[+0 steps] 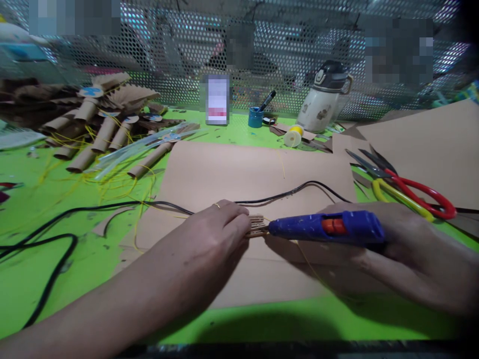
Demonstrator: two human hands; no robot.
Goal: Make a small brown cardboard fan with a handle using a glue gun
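Mid-surface, roughly halfway between near and far edges: left hand [224, 224] clamped on the pleat [256, 226], a small folded brown paper piece, right end sticking out past the fingers, fingertips hidden. Right hand [411, 254] wrapped around the glue gun [322, 227], nozzle aimed left at the pleat's exposed end; can't tell if it's actually touching. All of it over the brown sheets [258, 172] lying on the green surface [179, 329]. Cable [123, 204] runs from the left edge, passing behind the left hand. Scissors [422, 192], red and yellow handles, toward right edge. Far-left corner: pile of paper tubes [105, 133]. Along far edge, left to right: phone [217, 99], blue pot [255, 118], flask [318, 107]. Spool [293, 136] sits just in front of the flask.
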